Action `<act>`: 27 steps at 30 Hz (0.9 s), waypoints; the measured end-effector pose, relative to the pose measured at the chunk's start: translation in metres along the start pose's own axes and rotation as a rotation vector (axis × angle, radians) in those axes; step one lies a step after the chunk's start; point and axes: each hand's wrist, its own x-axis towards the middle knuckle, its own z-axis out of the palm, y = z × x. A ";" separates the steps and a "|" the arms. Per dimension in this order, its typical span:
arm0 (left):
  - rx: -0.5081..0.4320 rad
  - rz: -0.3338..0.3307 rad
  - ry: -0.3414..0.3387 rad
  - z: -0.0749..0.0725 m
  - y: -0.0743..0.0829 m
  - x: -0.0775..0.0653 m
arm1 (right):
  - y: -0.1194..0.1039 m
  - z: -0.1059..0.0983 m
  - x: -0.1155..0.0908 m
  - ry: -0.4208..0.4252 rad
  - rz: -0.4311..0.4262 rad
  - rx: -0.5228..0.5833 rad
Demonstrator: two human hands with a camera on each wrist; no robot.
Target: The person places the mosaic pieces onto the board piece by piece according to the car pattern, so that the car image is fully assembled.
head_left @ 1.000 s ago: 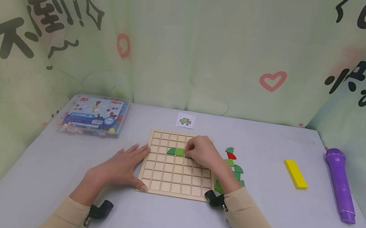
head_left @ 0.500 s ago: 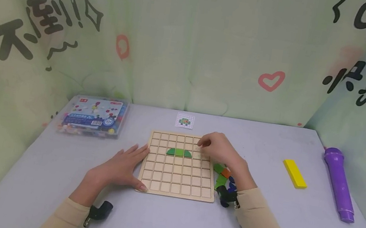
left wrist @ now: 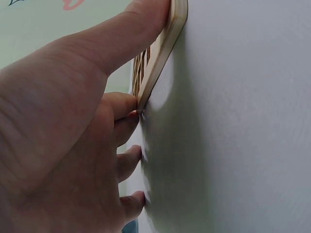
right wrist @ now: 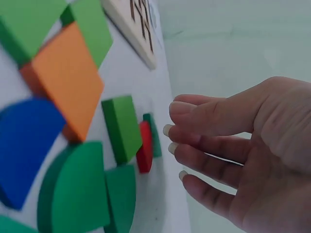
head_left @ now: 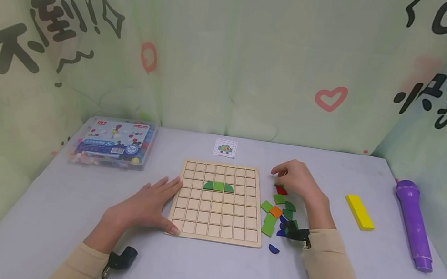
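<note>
A wooden grid board (head_left: 216,218) lies mid-table. One row holds a light green square (head_left: 219,186) between two dark green quarter-round pieces. My left hand (head_left: 149,203) rests at the board's left side, fingers outstretched along its edge and thumb on the near corner. Right of the board, my right hand (head_left: 298,177) hovers with relaxed fingers over the far end of a scatter of pieces. Nothing is between its fingers in the right wrist view. Beneath are a red piece (right wrist: 144,147) and a light green square (right wrist: 121,128); nearer lie an orange square (right wrist: 68,77) and blue pieces (right wrist: 29,145).
A small pattern card (head_left: 225,148) lies behind the board. At the back left is a clear plastic box (head_left: 116,143) of colourful parts. To the right lie a yellow block (head_left: 360,212) and a purple tube-shaped object (head_left: 415,226). Curtains enclose the table's far side.
My right hand has let go of a dark green quarter-round piece on the board and moved right, over the loose pieces. The left hand has stayed in place.
</note>
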 end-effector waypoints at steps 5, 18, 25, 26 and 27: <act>-0.010 0.003 0.005 0.000 0.000 0.000 | 0.013 -0.002 0.001 -0.028 0.028 -0.020; -0.015 -0.002 -0.002 -0.002 0.001 -0.001 | 0.019 -0.001 0.002 0.012 0.000 0.007; -0.012 0.004 0.004 -0.002 0.001 -0.002 | 0.006 0.002 0.002 0.077 -0.033 0.022; -0.013 0.004 0.004 -0.002 0.001 -0.002 | 0.002 0.003 0.002 0.078 -0.044 0.029; -0.015 0.003 0.003 -0.002 0.001 -0.002 | -0.002 0.004 0.002 0.076 -0.055 0.037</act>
